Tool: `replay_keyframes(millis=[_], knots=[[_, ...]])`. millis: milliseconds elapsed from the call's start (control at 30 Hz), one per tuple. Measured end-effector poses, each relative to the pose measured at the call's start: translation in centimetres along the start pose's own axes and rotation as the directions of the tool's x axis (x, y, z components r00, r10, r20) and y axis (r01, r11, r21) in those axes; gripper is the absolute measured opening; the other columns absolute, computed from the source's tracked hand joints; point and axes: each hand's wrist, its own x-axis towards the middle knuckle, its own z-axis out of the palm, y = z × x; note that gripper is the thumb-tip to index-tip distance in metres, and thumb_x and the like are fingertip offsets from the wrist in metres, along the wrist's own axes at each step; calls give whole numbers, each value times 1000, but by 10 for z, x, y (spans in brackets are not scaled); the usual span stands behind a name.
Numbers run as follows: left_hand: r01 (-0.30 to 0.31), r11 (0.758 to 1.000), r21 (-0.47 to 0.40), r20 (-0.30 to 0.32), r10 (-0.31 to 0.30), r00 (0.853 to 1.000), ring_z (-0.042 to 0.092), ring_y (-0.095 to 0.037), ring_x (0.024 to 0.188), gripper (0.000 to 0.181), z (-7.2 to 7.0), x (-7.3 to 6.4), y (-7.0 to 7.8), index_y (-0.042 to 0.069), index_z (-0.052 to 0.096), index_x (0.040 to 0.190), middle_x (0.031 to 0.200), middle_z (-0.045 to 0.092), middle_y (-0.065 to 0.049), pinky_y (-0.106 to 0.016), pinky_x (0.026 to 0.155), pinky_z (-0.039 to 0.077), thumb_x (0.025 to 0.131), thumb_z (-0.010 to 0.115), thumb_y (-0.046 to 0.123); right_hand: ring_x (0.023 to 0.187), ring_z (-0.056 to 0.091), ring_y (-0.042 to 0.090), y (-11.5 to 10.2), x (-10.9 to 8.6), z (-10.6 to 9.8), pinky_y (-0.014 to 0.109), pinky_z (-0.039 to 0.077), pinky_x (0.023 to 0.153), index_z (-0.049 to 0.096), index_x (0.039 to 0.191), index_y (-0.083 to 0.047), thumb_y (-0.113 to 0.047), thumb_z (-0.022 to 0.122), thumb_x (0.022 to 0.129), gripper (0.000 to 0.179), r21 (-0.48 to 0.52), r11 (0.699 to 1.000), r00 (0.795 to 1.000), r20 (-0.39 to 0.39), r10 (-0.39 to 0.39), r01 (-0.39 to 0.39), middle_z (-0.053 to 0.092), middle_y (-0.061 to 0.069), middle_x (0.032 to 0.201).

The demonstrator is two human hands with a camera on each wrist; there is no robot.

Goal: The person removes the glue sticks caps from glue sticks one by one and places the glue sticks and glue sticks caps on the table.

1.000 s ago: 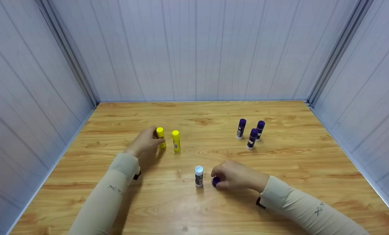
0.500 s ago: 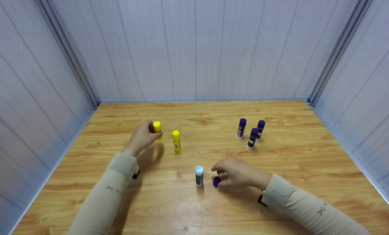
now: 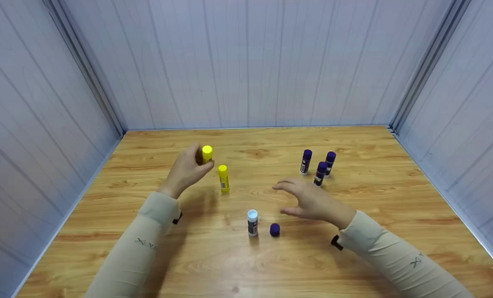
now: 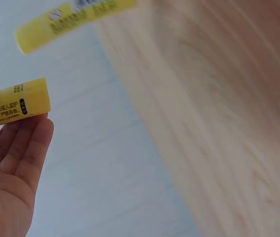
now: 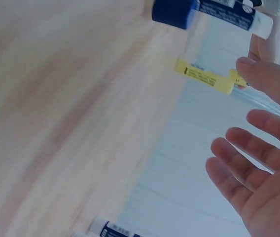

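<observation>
My left hand holds a yellow glue stick upright above the table, pinched between thumb and fingers; its label shows in the left wrist view. A second yellow glue stick stands on the table just right of that hand. My right hand hovers with fingers spread and nothing in its grasp. Below it a purple cap sits on the tabletop, beside an uncapped white-topped glue stick standing upright. In the right wrist view the open fingers are apart from everything.
Purple-capped glue sticks stand upright at the right: one at the back left, another at the back right, and a third partly behind my right hand. Pale panel walls enclose the wooden table on three sides.
My left hand has lifted the yellow glue stick off the table and moved slightly away. My right hand has let go of the purple cap and risen up and back, its fingers spreading.
</observation>
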Motion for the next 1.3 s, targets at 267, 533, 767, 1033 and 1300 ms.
replay_keyframes(millis=[267,533,767,1033,1300], knots=[[-197,977,80,12,196,980,65,-27,86,20,8,0,32,3,59,105,98,70,-14,-41,80,59,98,76,10,128,69,38,2,5,-16,54,61,102,62,148,-4,-26,83,99,58,8,1000,996,-81,22,-22,67,19,144],[-344,919,194,94,332,939,56,-17,73,18,16,-7,64,5,60,108,95,71,-10,-32,67,54,100,75,12,124,71,38,7,11,-29,53,62,100,63,146,-1,-22,84,98,57,-15,1000,984,-180,0,-3,69,20,139],[-440,830,344,136,419,898,68,-21,76,25,27,-14,83,2,67,122,104,77,-13,-37,69,62,105,72,20,122,71,39,3,16,-37,55,61,100,63,145,1,-19,85,97,57,29,999,964,-266,-15,24,70,20,138],[-553,695,460,166,545,822,77,-25,100,31,40,-16,93,4,74,127,117,80,-11,-40,87,66,104,76,26,117,72,39,-3,17,-44,53,63,96,63,145,3,-19,84,97,56,27,997,935,-348,-63,77,71,21,138],[-623,589,515,173,640,748,74,-22,95,31,50,-18,96,7,78,122,108,81,-7,-37,86,65,100,82,28,119,73,35,-7,20,-41,49,63,98,65,142,2,-17,85,97,53,15,991,926,-358,-119,133,72,19,137]])
